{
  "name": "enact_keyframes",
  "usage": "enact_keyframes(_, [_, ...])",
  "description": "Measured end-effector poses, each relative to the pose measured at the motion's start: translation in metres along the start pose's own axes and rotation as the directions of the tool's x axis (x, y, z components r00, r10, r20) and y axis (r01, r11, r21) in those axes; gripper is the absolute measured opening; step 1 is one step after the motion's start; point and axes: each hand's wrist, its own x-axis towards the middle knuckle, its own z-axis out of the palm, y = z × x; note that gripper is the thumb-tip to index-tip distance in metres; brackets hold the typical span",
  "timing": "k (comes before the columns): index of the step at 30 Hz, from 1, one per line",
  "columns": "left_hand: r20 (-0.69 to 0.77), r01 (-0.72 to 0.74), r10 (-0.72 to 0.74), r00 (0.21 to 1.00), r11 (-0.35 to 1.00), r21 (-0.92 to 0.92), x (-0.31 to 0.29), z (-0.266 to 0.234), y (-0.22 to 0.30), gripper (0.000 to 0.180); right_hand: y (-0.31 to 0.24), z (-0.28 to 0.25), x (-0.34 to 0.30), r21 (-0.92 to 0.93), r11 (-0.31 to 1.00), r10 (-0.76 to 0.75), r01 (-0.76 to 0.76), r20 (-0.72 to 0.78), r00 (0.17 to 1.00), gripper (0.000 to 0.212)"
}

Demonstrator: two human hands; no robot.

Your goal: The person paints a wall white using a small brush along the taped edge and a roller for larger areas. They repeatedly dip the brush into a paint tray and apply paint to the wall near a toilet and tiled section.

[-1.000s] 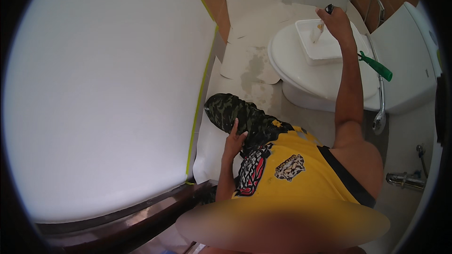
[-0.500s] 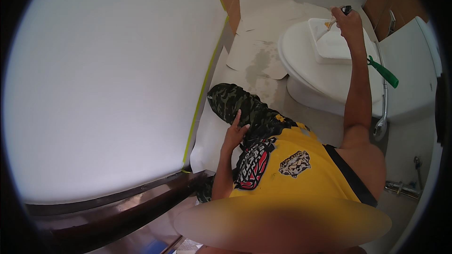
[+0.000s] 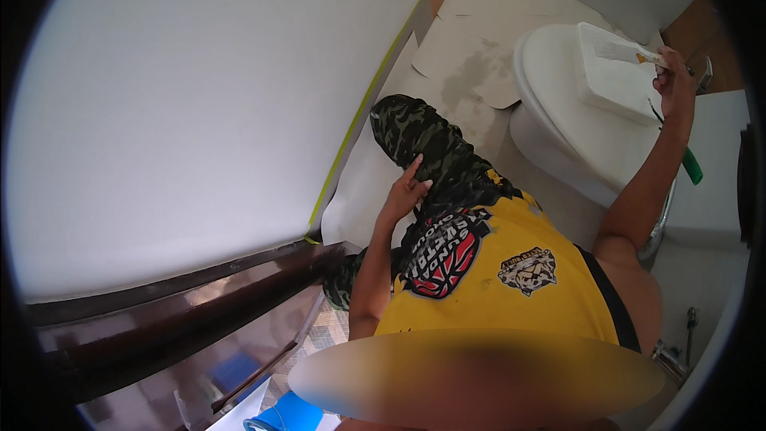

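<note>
At the right, my right hand (image 3: 677, 84) is closed around the handle of a paintbrush (image 3: 648, 57). The brush's bristle end lies inside a white plastic paint tray (image 3: 610, 97), which rests on the closed toilet lid (image 3: 546, 84). Beside the tray, partly behind my forearm, a green-handled tool (image 3: 692, 166) sticks out; its working end is mostly hidden. My left hand (image 3: 407, 191) rests on my camouflage-trousered leg (image 3: 423, 132), fingers partly spread with the index stretched out, holding nothing.
A large white wall (image 3: 199, 128) edged with yellow-green tape (image 3: 357, 140) rises at the left. Torn paper sheeting (image 3: 495, 16) with a damp grey patch covers the floor. A dark brown door frame (image 3: 175, 303) runs along the lower left, near a blue bucket (image 3: 291, 413). The toilet cistern (image 3: 714, 199) stands right.
My right hand has tipped the brush from steep to nearly flat across the tray's edge. The view has shifted, bringing a blue bucket into sight. My left hand stays on the leg.
</note>
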Motion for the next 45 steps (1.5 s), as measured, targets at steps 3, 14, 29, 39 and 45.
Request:
enact_keyframes(3, [-0.040, 0.020, -0.022, 0.999, 0.999, -0.038, -0.008, -0.002, -0.016, 0.073, -0.014, -0.009, -0.009, 0.373, 0.928, -0.033, -0.022, 0.139, 0.990, 0.039])
enact_keyframes(14, [-0.356, 0.098, -0.140, 0.924, 0.986, -0.133, -0.084, -0.022, -0.074, 0.060, 0.171, 0.272, -0.145, 0.425, 0.548, 0.216, -0.720, 0.760, 0.613, 0.032])
enact_keyframes(29, [-0.801, 0.452, 0.459, 0.386, 0.662, 0.597, -0.266, 0.031, -0.131, 0.020, 0.300, 0.400, -0.126, 0.595, 0.520, 0.310, -0.613, 0.538, 0.784, 0.026])
enact_keyframes(39, [-0.911, 0.508, 0.308, 0.275, 0.757, 0.410, -0.261, 0.026, -0.137, 0.022, 0.260, 0.367, -0.246, 0.143, 0.557, 0.324, -0.818, 0.869, 0.373, 0.024])
enact_keyframes(45, [-0.905, 0.536, 0.347, 0.246, 0.729, 0.425, -0.262, 0.029, -0.140, 0.021, 0.270, 0.396, -0.141, 0.512, 0.585, 0.294, -0.629, 0.589, 0.753, 0.025])
